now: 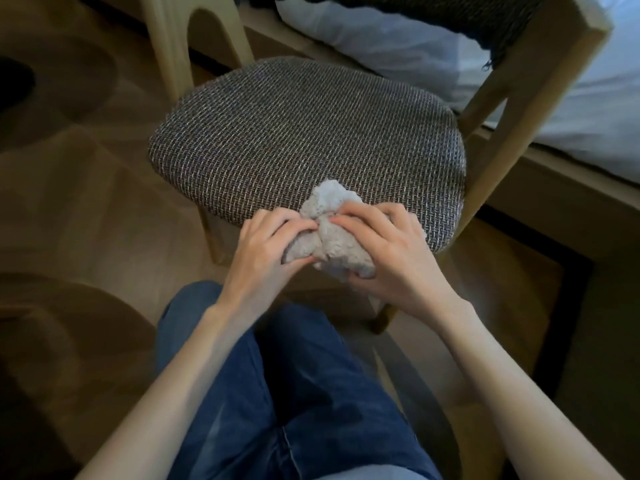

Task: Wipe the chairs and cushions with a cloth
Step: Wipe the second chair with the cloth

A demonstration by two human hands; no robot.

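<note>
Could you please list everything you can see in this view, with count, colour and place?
chair frame: one, pale wood, centre, beside the bed
seat cushion: one, dark grey woven, on the chair frame
cloth: one, light grey, bunched at the seat cushion's near edge
dark woven fabric: one, blackish, top, behind the seat; backrest or throw, cannot tell
bedding: white, upper right
bed base: one, brown wood, right, under the bedding
floor: brown wood, left and bottom
jeans: one pair, blue, bottom centre
left hand: one, grips the cloth's left side
right hand: one, grips the cloth's right side
</note>
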